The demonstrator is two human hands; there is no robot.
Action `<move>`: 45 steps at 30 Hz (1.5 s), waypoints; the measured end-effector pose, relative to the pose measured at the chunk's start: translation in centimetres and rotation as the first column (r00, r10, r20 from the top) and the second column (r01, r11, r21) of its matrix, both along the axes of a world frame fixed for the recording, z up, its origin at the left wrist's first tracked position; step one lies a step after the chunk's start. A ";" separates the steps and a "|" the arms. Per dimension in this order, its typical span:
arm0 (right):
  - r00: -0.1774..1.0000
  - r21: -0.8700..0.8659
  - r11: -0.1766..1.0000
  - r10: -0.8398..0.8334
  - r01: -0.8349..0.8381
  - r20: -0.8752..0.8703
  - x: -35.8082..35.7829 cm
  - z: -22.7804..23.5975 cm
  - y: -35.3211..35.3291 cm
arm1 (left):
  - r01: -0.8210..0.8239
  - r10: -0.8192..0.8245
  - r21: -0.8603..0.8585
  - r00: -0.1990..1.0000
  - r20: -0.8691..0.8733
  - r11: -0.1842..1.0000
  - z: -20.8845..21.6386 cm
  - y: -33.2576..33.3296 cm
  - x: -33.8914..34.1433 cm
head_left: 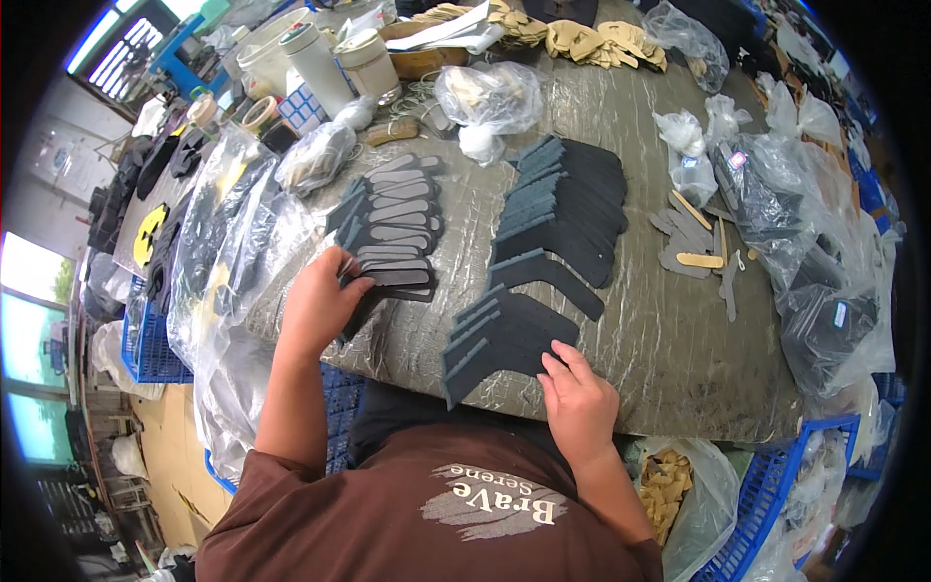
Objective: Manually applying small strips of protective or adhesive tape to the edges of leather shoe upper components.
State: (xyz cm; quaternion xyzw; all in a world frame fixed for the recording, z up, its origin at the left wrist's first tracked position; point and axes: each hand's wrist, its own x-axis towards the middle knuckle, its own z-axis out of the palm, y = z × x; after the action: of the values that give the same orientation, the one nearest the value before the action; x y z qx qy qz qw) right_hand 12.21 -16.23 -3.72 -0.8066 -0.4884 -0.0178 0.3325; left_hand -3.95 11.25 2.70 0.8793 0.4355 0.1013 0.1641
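My left hand (322,299) reaches to the near left end of a row of small dark pieces with grey strips (402,209), overlapping on the worktable. Its thumb and forefinger close on the edge of a dark cut piece; part of that grip is hidden. To the right lies a longer overlapping row of bent, dark blue-black flat pieces (572,209). Several more of these bent pieces (514,330) are fanned out at the near end. My right hand (580,393) touches their right edge with its fingertips, fingers stretched and slightly apart.
Beyond the rows stand a white canister (315,68), a lidded jar (369,66) and a bagged bundle (490,97). Grey scraps and wooden sticks (700,260) lie right, beside plastic-wrapped dark pieces (824,291). Blue crates (752,514) stand below the worktable's edge (698,412).
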 end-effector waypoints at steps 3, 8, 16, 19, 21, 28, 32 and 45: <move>0.999 -0.041 0.999 0.030 -0.030 -0.011 0.2 0.3 0.3 | 0.259 -0.204 -0.092 0.896 0.395 0.961 -0.6 -2.3 0.4; 0.861 0.280 0.959 0.178 -0.044 -0.477 -1.3 2.4 1.9 | 0.744 -0.577 -0.152 0.615 0.538 0.651 -2.7 -8.8 2.1; 0.393 0.256 0.961 0.197 0.105 -0.898 -1.8 2.6 1.6 | 0.766 -0.715 0.123 0.513 0.476 0.631 -3.9 -10.8 3.6; 0.283 0.245 0.958 0.195 0.153 -0.939 -2.1 2.2 1.5 | 0.766 -0.730 0.157 0.498 0.468 0.624 -4.1 -11.0 3.6; 0.292 0.258 0.954 0.206 0.153 -0.934 -2.1 2.2 1.4 | 0.758 -0.734 0.180 0.497 0.463 0.627 -4.2 -11.3 3.6; 0.414 0.285 0.950 0.210 0.128 -0.886 -2.0 2.6 1.3 | 0.738 -0.762 0.252 0.510 0.400 0.626 -4.0 -11.5 3.7; 0.424 0.298 0.944 0.214 0.142 -0.880 -2.1 2.6 1.3 | 0.740 -0.763 0.250 0.510 0.398 0.625 -3.7 -11.8 3.8; 0.464 0.303 0.941 0.204 0.149 -0.862 -2.1 2.3 1.4 | 0.740 -0.755 0.213 0.546 0.363 0.638 -3.4 -12.1 3.6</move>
State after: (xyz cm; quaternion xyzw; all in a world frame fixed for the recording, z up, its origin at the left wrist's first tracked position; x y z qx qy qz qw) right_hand 10.09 -14.88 -1.45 -0.6206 -0.2478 0.3248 0.6693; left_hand -0.35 -0.87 -0.72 0.9392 -0.0282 0.2157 0.2655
